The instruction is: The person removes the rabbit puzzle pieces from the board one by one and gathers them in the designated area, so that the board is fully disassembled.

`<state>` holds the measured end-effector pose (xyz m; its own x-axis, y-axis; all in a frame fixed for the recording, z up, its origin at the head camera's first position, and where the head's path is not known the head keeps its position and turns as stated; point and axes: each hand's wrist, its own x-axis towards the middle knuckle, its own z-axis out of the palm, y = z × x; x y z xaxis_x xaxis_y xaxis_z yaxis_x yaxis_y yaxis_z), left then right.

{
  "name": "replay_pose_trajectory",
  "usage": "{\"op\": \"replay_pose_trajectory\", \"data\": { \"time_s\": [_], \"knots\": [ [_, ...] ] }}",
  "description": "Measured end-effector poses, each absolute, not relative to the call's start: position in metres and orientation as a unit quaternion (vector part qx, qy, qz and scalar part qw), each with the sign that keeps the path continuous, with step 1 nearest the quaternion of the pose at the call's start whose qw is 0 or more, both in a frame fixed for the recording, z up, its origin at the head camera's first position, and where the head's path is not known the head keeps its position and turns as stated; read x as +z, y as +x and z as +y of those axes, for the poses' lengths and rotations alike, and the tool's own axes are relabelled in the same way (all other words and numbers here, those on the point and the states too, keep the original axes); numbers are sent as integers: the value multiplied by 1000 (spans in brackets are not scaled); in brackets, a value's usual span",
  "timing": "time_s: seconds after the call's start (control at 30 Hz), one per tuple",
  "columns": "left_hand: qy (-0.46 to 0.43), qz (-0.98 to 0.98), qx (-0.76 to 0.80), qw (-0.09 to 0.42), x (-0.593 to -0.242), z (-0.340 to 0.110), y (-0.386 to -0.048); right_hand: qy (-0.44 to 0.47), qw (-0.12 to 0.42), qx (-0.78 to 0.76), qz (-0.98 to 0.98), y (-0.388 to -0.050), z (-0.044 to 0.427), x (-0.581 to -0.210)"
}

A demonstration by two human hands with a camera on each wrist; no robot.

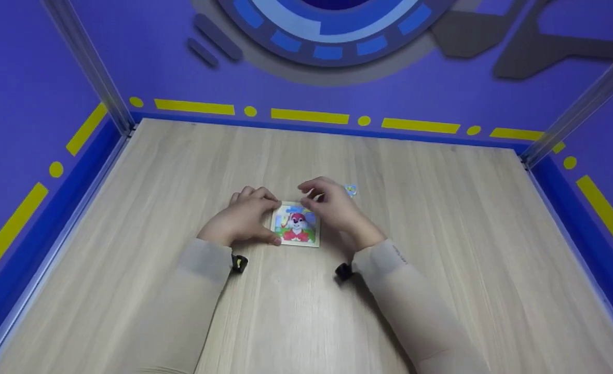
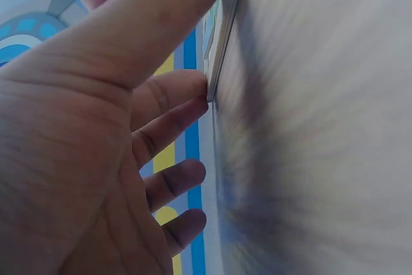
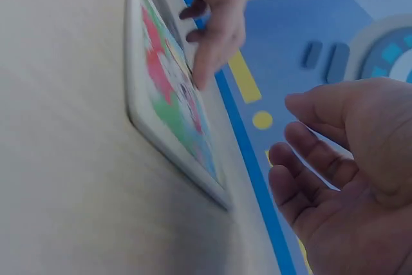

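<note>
A small square picture puzzle (image 1: 297, 228) with a pale frame and a red-and-white cartoon animal lies flat on the table. My left hand (image 1: 241, 217) holds it at its left side, thumb at the near corner and index finger at the far corner. In the left wrist view, the other fingers extend past the frame edge (image 2: 225, 37). Over the puzzle's far right corner hovers my right hand (image 1: 333, 205), fingers loosely bent. The right wrist view shows this hand (image 3: 347, 165) holding nothing, apart from the puzzle (image 3: 164, 88).
Just beyond the right hand lies a small blue puzzle piece (image 1: 351, 190) with a yellow mark, partly covered by that hand. The wooden table (image 1: 431, 218) is bordered by blue-purple panels (image 1: 306, 88) at the back and both sides.
</note>
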<state>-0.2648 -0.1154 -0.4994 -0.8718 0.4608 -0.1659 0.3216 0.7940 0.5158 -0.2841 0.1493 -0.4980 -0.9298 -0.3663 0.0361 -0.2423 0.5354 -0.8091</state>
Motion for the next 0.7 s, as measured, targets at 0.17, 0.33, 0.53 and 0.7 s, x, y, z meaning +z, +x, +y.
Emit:
{"op": "replay_pose_trajectory", "data": {
  "time_s": [0.17, 0.33, 0.53, 0.7],
  "knots": [
    [218, 933, 249, 145, -498, -118, -266, -206, 100, -418, 879, -284, 139, -512],
    [224, 935, 242, 134, -497, -118, -266, -211, 102, -401, 885, -283, 141, -520],
    [225, 946, 213, 100, -499, -115, -267, -214, 109, -393, 887, -282, 141, -524],
    [217, 950, 206, 88, -501, -113, -264, -241, 109, -376, 888, -278, 138, -524]
  ]
}}
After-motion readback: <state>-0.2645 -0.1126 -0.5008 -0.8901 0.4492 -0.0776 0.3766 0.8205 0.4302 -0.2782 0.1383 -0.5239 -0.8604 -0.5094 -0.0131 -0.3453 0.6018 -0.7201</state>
